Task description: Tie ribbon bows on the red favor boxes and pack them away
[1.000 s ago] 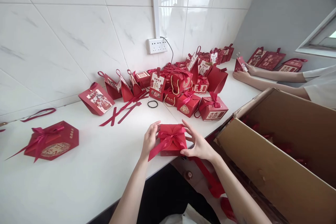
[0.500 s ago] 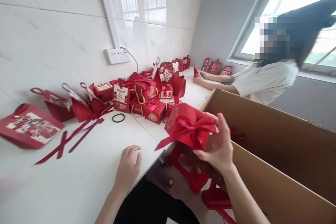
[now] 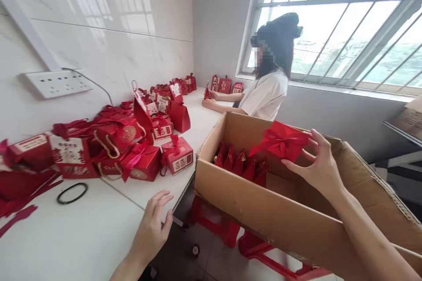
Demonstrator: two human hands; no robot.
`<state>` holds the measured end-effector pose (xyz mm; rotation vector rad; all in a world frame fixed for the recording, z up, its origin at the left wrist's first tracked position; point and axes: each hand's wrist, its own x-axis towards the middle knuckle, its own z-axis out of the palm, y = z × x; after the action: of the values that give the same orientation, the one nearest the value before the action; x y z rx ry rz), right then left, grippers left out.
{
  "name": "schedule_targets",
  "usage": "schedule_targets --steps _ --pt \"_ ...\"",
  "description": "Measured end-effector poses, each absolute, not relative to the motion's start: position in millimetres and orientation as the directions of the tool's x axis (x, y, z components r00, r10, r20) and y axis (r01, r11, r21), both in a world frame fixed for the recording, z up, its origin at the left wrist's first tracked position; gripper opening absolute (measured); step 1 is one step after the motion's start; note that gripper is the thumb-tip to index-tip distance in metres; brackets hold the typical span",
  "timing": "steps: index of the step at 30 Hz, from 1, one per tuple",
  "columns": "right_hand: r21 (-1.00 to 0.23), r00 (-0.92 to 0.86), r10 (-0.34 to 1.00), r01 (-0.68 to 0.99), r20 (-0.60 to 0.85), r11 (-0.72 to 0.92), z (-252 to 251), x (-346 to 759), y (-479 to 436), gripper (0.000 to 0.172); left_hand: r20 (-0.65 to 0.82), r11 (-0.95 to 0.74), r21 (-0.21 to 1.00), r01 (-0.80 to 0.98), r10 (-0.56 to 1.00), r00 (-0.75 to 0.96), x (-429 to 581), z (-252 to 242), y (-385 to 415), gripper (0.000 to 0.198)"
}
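Over the cardboard carton point(image 3: 250, 202), my right hand point(image 3: 318, 167) grips a red gift box point(image 3: 283, 140) tied with a red ribbon bow, its fingers round the box's right side. My left hand point(image 3: 154, 224) is near the white table's edge with its fingers apart, holding nothing. Several red packets point(image 3: 239, 162) stand in a row inside the carton's left end. On the table, nearest to my left hand, are a small red box with a ribbon point(image 3: 178, 158) and another red box point(image 3: 143, 162).
A pile of red boxes and bags point(image 3: 115, 134) lines the wall. A black ring point(image 3: 72, 193) lies on the white table point(image 3: 82, 237). Red stools point(image 3: 214, 224) stand under the carton. A person point(image 3: 268, 92) in white sits beyond, holding a small red item point(image 3: 207, 93).
The view has turned right. My right hand has carried the red box from beside the table's edge to above the carton. The packets inside the carton now show.
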<state>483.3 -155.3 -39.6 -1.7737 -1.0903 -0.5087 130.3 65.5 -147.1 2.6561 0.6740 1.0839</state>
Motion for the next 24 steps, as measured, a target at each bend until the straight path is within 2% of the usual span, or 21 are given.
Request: schedule_targets --steps 5,7,10,13,20,24 --pt "-0.466 0.441 0.639 0.873 0.630 -0.144 -39.7 499.4 -164.1 0.089 0.740 -0.944 0.290 0.159 0.326 0.589 211.6 -127.8 69.2 0.048" --pt "-0.453 0.409 0.709 0.880 0.574 -0.141 -36.3 504.3 -164.1 0.090 0.752 -0.947 0.290 0.136 0.314 0.579 237.2 -120.5 66.7 0.047" --pt "-0.427 0.366 0.781 0.893 0.507 -0.141 -35.0 517.1 -161.3 0.091 0.724 -0.947 0.298 0.121 0.307 0.618 261.8 -121.3 65.3 0.034" --pt "-0.405 0.349 0.800 0.902 0.488 -0.146 -43.1 531.5 -157.6 0.091 0.729 -0.956 0.272 0.111 0.280 0.625 272.1 -134.2 68.7 0.028" --pt "-0.402 0.391 0.798 0.892 0.458 -0.206 -65.2 544.2 -161.3 0.090 0.805 -0.967 0.237 0.088 0.246 0.540 280.1 -151.7 72.4 0.027" --pt "-0.421 0.425 0.804 0.873 0.415 -0.245 -62.2 541.9 -163.6 0.087 0.888 -0.983 0.168 0.077 0.185 0.420 290.6 -158.0 74.5 0.024"
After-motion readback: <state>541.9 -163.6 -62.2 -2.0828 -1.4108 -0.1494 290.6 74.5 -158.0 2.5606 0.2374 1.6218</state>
